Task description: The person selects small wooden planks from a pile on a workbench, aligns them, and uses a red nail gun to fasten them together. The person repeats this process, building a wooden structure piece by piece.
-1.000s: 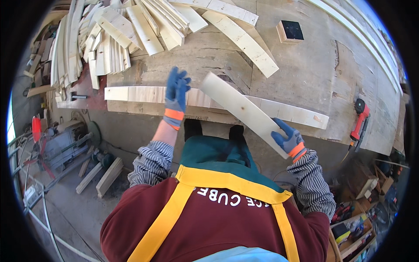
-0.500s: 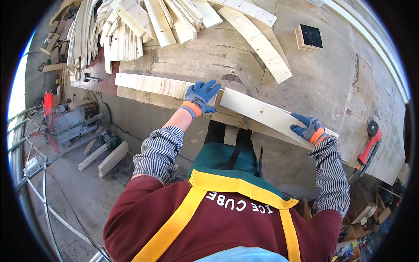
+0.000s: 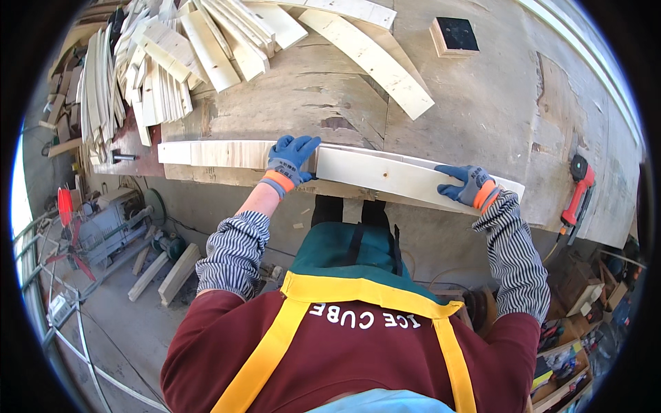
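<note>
Blue-gloved, our right hand (image 3: 469, 187) clamps a pale board (image 3: 372, 173) near its right end, overlapping the long strip (image 3: 224, 153) at the near edge of the worktop (image 3: 482, 103). Our left hand (image 3: 292, 158) covers the strip beside the board; whether it grips, we cannot tell.

OK so I did a quick headcount from where I'm standing: one bench (image 3: 496, 89), two gloved hands on it (one left hand (image 3: 288, 157), one right hand (image 3: 468, 186)), one loose pale board (image 3: 372, 172) under the right, and one long curved strip (image 3: 227, 153) along the edge. There's also one black-topped block (image 3: 456, 34), one red power tool (image 3: 578, 193), one short dark cylinder (image 3: 124, 157), and at least two timbers (image 3: 179, 275) on the floor. Plus two striped sleeves (image 3: 234, 251), two yellow straps (image 3: 258, 358), and one heap of boards (image 3: 213, 58) too jumbled to count, lol.
</note>
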Available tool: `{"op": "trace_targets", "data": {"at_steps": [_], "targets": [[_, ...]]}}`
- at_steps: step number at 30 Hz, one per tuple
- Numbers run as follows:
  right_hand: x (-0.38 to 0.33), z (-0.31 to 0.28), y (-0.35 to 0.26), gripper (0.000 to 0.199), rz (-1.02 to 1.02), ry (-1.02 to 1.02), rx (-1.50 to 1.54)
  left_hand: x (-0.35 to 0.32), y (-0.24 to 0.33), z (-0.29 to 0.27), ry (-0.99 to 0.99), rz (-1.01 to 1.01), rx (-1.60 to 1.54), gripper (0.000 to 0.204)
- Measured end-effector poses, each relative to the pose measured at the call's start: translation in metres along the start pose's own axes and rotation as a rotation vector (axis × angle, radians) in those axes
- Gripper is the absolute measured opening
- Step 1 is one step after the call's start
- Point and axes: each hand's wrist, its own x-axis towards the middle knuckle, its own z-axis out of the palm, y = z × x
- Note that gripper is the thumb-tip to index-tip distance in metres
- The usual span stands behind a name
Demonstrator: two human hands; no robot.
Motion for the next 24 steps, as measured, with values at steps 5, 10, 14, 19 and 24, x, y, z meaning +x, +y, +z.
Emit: {"op": "trace_targets", "data": {"at_steps": [5, 10, 14, 19, 24], "targets": [[0.011, 0.019, 0.02, 0.06, -0.104, 0.076, -0.05, 0.005, 0.002, 0.004, 0.092, 0.055, 0.007, 0.097], [0.023, 0.007, 0.014, 0.057, -0.06, 0.043, -0.129, 0.005, -0.005, 0.004, 0.086, 0.166, -0.08, 0.109], [0.025, 0.031, 0.016, 0.055, -0.169, 0.326, -0.309, 0.003, 0.015, -0.023, 0.011, 0.161, -0.031, 0.108], [0.031, 0.077, -0.018, 0.078, -0.229, 0.547, -0.333, 0.003, 0.007, -0.003, 0.069, 0.125, -0.059, 0.102], [0.04, 0.086, -0.022, 0.097, -0.245, 0.405, -0.399, 0.004, -0.003, 0.01, 0.14, 0.156, -0.06, 0.1]]}}
